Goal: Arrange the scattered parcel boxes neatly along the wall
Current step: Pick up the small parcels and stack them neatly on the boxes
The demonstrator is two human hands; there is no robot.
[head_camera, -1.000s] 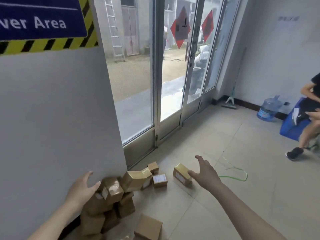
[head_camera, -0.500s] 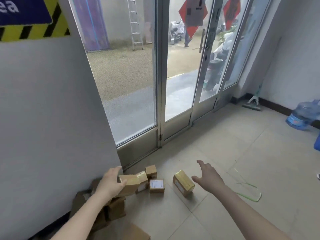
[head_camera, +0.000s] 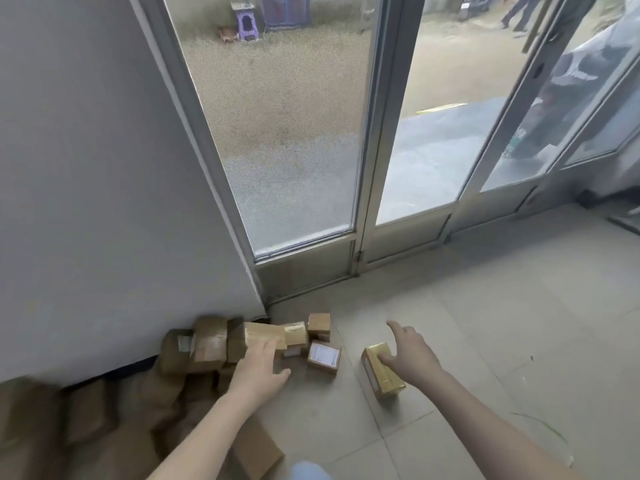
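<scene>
A flat carton (head_camera: 256, 448) is lying nearest, on the floor (head_camera: 485, 341) by the left forearm. The left hand (head_camera: 258, 372) is reaching forward with fingers straight against the near side of a long box (head_camera: 266, 336), thumb splayed clear of it and not closing round it. That long box is sitting on top of the pile of boxes (head_camera: 204, 344) along the floor's edge at the wall (head_camera: 104, 202), long axis running left to right, right end pointing toward the door corner. The right hand (head_camera: 412, 355) is hovering spread over a gold-taped box (head_camera: 381, 372), fingers apart, thumb tip touching its top. This box is standing alone out on the floor, well apart from the wall, long axis running near to far, far end toward the glass door (head_camera: 287, 150). Between the hands a labelled box (head_camera: 323, 356) is lying label up, with a small box (head_camera: 318, 323) just behind it. A purple stool (head_camera: 245, 15) is standing outside.
</scene>
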